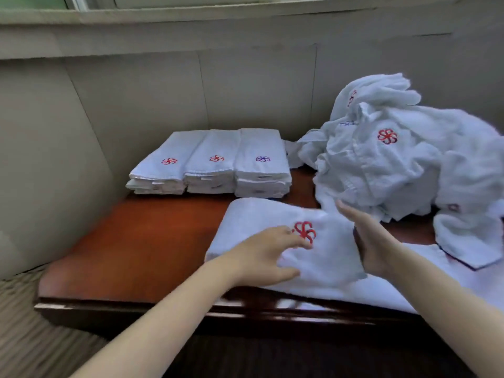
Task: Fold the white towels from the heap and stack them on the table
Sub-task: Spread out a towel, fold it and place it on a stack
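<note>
Indoors | wooden table [131, 241] by grey wall [136, 91] | window sill [163, 15] above

Two bare forearms were seen entering from the lower edge of the head view, one from the lower left and one from the lower right. No sleeve was seen on either arm up to the frame edge. The left hand [261, 255] and the right hand [368, 238] were uncovered, without gloves. Slender fingers [289, 233] were shown on the left hand, blurred at the tips. Whether a ring or a watch was worn could not be told through the blur.
</note>
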Tool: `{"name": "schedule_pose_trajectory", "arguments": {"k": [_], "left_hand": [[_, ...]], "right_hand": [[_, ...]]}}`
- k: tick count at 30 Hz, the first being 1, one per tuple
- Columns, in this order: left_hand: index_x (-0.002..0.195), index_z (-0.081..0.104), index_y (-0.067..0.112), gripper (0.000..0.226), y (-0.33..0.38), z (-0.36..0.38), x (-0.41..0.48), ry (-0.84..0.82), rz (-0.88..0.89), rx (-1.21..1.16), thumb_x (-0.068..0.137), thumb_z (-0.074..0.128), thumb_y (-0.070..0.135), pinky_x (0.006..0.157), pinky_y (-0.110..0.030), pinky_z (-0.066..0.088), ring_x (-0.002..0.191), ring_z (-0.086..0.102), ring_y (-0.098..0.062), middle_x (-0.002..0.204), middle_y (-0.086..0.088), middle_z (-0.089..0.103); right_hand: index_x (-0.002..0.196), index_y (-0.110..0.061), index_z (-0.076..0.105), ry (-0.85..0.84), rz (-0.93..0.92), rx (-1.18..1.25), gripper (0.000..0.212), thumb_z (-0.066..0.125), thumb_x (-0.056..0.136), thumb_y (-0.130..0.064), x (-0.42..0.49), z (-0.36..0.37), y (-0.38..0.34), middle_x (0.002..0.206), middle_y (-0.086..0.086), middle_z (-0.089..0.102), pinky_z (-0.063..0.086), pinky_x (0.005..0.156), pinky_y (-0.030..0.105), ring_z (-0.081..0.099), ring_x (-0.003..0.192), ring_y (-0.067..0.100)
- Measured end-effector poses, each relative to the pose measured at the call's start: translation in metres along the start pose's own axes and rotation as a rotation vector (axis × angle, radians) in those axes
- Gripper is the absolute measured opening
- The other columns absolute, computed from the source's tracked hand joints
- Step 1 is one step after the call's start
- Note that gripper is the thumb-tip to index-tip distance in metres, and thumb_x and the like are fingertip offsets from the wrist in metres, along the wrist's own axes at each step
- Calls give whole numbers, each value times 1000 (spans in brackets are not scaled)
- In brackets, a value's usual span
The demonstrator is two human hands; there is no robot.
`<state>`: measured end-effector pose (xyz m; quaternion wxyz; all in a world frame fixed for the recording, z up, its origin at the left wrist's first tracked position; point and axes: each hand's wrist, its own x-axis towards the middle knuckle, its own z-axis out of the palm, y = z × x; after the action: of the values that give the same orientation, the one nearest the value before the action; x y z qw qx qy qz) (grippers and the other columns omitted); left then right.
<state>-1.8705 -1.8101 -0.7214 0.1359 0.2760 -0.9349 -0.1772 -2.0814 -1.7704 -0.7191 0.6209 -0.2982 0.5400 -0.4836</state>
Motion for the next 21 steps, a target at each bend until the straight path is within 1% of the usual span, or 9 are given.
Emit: {"name": "schedule_pose_trajectory", "arguments": {"k": [1,3,5,6,9,11,14,18,21], "left_hand": [[125,60,21,39,3,5,2,-45,30,16,87,66,22,78,3,26,87,43,6,108,2,59],[116,66,19,27,6,3,6,30,19,12,90,63,22,77,2,30,86,49,4,108,2,65],[109,68,17,20,3,-5,10,196,-41,-22,91,60,18,76,-2,35,85,57,-1,103,3,68],[106,69,17,18,-1,-10,12,270,-75,-38,91,59,16,76,-4,37,85,59,-3,101,4,69],[102,70,18,17,-14,-19,15,388,-186,-22,92,57,15,78,-13,40,89,60,-7,97,7,67],[104,69,19,17,-23,-21,16,411,-254,-1,93,56,15,81,-18,39,95,58,-9,100,7,64],[111,66,18,21,-30,-19,20,435,-322,-8,93,57,17,85,-18,34,109,53,-12,112,3,58],[136,46,23,51,-34,-9,26,248,-493,-2,89,61,37,101,-29,34,128,41,-22,139,-4,41],[148,25,21,78,-36,0,30,108,-644,-77,85,63,48,105,-39,38,130,41,-26,146,-7,36]], "right_hand": [[111,-10,65,78,-13,-74,44,55,89,-47,2,-3,4,110,14,69,57,78,39,68,99,29],[120,2,59,225,-79,-164,37,61,91,-21,5,-7,10,112,18,62,48,90,42,61,100,32],[113,15,56,297,-116,-217,29,57,88,1,6,-9,13,95,22,59,46,79,40,58,82,32],[108,15,58,323,-114,-259,24,57,86,5,5,-10,11,90,23,58,47,76,40,58,77,32],[96,-1,62,328,-148,-347,17,58,82,7,-1,-15,-4,86,20,63,50,76,41,61,72,30],[98,-14,66,340,-238,-388,29,58,79,8,-10,-24,-22,87,14,66,51,76,38,62,74,27],[96,-18,69,432,-359,-432,32,60,77,6,-33,-51,-49,87,10,67,51,73,35,62,74,24],[96,-2,66,562,-239,-554,16,61,81,1,-56,-108,-55,83,14,65,49,70,35,60,73,27],[87,-1,65,598,-24,-729,6,62,85,-7,-60,-132,-29,81,12,65,47,57,23,61,66,23]]}}
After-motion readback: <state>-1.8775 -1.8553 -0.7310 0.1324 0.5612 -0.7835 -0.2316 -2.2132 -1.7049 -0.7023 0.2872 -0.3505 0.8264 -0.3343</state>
